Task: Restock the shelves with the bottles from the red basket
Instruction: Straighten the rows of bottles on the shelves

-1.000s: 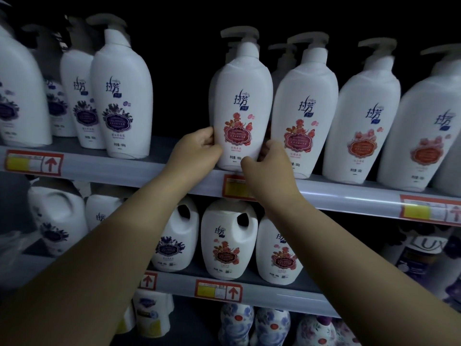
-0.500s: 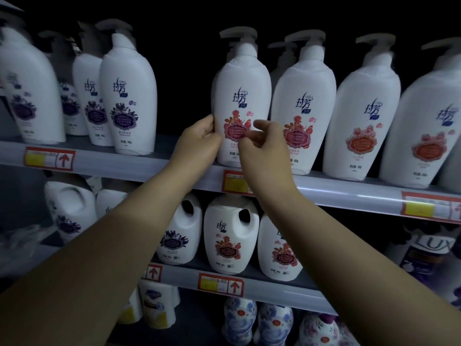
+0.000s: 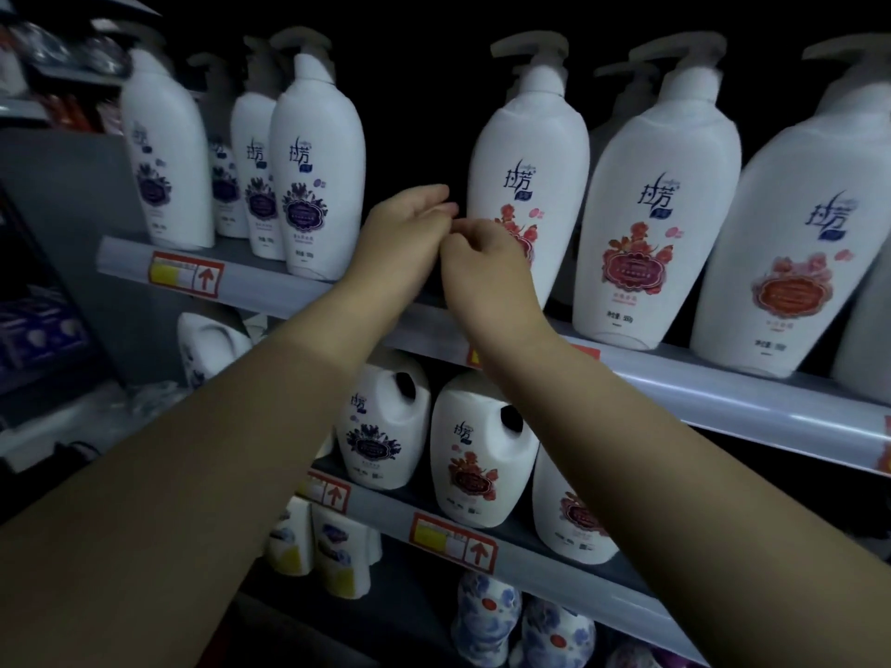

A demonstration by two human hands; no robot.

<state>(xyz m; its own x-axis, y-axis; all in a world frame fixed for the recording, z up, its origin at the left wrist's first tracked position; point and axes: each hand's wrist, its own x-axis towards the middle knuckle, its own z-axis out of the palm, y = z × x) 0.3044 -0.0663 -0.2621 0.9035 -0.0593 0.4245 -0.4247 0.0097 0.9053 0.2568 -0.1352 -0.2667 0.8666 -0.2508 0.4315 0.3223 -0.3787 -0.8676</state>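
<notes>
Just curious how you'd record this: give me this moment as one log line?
left hand: loosely curled, beside red-flower pump bottle, not gripping | right hand: curled before it, contact unclear | bottle upright on upper shelf

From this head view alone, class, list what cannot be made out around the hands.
Red basket: outside head view.
Lower label of the red-flower bottle: hidden behind the right hand.
Whether the left hand touches that bottle: fingertips blurred.
Grey bottle far right: cut by the edge.
Price tag print: too small.
</notes>
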